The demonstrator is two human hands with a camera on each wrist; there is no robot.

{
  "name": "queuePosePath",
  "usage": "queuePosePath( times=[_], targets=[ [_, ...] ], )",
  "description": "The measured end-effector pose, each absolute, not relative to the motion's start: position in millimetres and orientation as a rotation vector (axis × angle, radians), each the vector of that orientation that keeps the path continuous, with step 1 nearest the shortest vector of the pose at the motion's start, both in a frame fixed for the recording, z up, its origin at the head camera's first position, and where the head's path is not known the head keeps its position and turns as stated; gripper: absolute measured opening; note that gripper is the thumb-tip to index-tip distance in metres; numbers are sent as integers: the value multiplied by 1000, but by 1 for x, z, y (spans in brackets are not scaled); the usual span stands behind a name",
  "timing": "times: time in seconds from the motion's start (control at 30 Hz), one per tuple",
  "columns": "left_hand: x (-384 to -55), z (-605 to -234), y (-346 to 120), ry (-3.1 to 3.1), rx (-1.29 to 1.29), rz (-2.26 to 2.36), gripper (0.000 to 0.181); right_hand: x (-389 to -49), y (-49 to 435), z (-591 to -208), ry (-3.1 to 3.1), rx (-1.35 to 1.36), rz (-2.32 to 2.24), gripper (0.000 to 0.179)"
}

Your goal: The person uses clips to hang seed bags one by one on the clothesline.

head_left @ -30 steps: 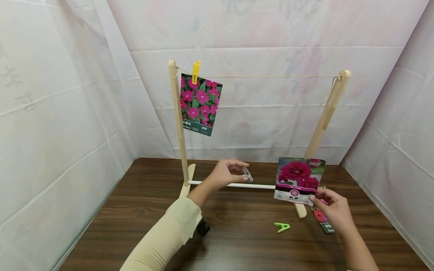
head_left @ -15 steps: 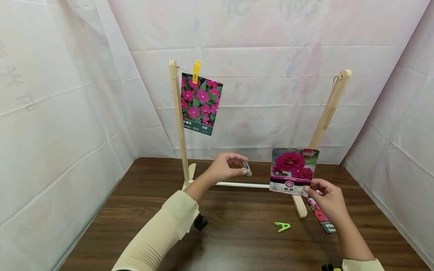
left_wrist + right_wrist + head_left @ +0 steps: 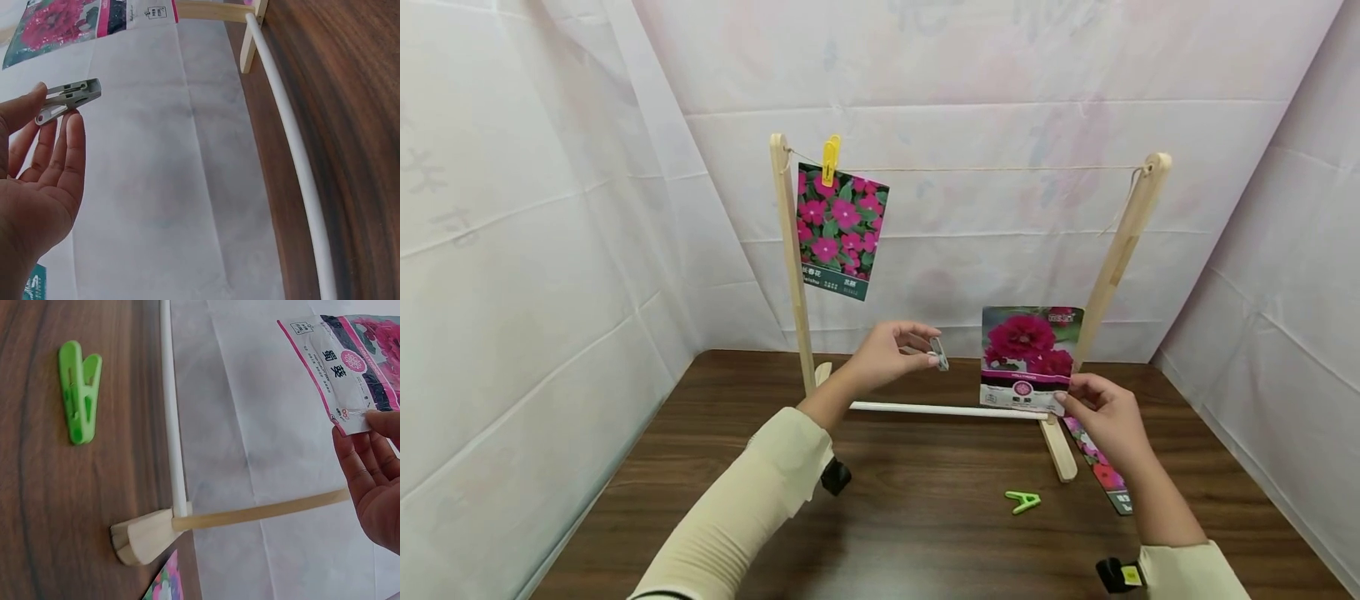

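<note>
Between thumb and fingers, my left hand [image 3: 887, 357] pinches a grey clothespin [image 3: 72, 99], held in the air over the white rod. My right hand [image 3: 1108, 417] pinches the lower right corner of a seed packet [image 3: 1026, 360] with dark pink flowers on it, upright in front of the right post. A string [image 3: 985, 169] runs between the two wooden posts. From its left end hangs a pink-flower packet [image 3: 841, 229], tilted, under a yellow clothespin [image 3: 831, 160]. On the table lies a green clothespin [image 3: 80, 394], below the raised packet.
The wooden stand's left post [image 3: 793, 267] and right post [image 3: 1120, 258] are joined low down by a white rod [image 3: 940, 409]. Another flower packet [image 3: 1105, 471] lies on the dark wood table [image 3: 925, 517], partly behind the right hand. White cloth [image 3: 970, 275] hangs behind and at both sides.
Both hands have risen and shifted a little to the left, carrying the grey clothespin and the seed packet. The hanging packet and the green clothespin stay where they were.
</note>
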State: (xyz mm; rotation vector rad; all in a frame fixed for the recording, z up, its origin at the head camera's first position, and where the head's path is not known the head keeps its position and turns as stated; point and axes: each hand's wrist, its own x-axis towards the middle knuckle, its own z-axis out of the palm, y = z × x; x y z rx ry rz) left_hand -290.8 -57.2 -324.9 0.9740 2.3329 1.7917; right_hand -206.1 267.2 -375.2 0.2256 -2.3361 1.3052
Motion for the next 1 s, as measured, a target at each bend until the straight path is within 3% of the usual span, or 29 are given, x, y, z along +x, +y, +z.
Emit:
queuePosePath(
  times=[1.0],
  targets=[
    [-301,-257,-65,2504,991,1760,33,-236,244,-351,-2276,274,1413,19]
  ],
)
